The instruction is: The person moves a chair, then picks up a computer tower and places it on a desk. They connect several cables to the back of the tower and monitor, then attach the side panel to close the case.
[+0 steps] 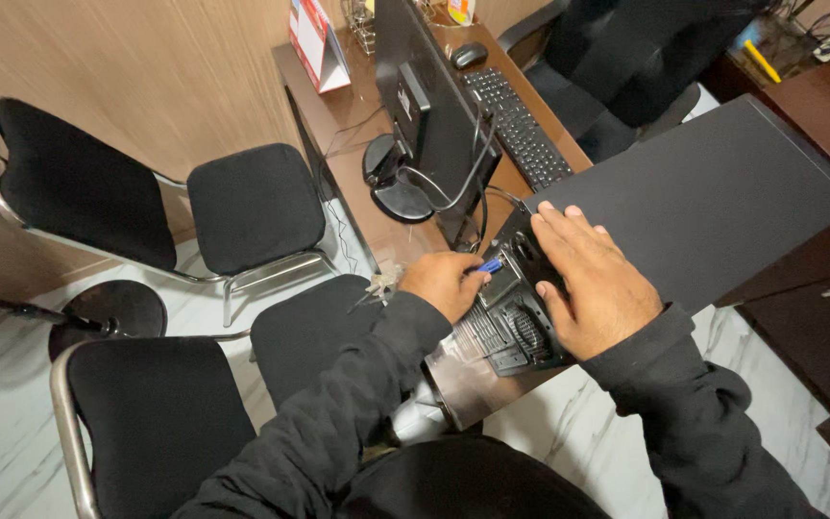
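Observation:
A black desktop computer case (713,192) lies on its side on the brown desk (338,115), its rear panel of ports and vents facing me. My right hand (593,279) rests flat on the top rear edge of the case, fingers spread. My left hand (444,281) is closed on a small blue plug (490,266), holding it against the rear panel. Both arms wear black sleeves.
A black monitor (429,106) on a round stand, a keyboard (516,120) and a mouse (469,54) sit farther back on the desk. Two black metal-framed chairs (146,202) stand at left on the marble floor. A dark cabinet (818,317) is at right.

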